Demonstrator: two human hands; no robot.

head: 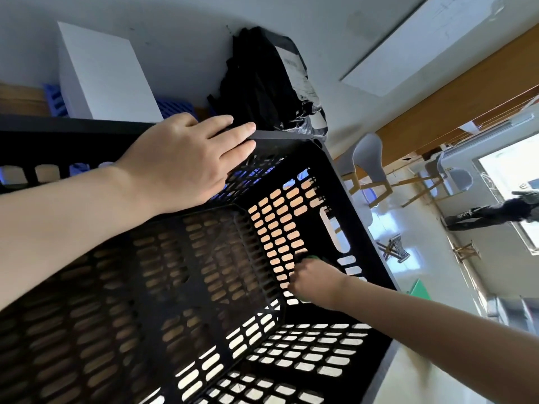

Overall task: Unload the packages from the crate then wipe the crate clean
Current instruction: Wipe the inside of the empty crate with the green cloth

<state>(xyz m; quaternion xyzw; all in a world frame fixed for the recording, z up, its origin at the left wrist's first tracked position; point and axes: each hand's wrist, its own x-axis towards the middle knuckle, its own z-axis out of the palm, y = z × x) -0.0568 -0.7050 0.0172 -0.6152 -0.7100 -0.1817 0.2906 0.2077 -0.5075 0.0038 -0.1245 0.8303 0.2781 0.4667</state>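
A large black perforated crate (180, 287) fills most of the view, and nothing lies inside it. My left hand (186, 158) rests flat on its far rim with the fingers straight. Deep inside the crate, my right hand (313, 279) grips a green cloth (313, 258) and presses it against the slotted end wall, near the handle slot. Only a small edge of the cloth shows past the fingers. A black plastic package (262, 83) with a white label lies on the table just beyond the crate. Next to the package, to its left, stands a white box (102, 77).
A blue slotted plastic piece (175, 107) lies under the white box. The grey table (180, 39) runs behind the crate. At right are grey chairs (367, 158), a shiny floor, a green sheet (418, 290), and a person's legs (490, 215) near a doorway.
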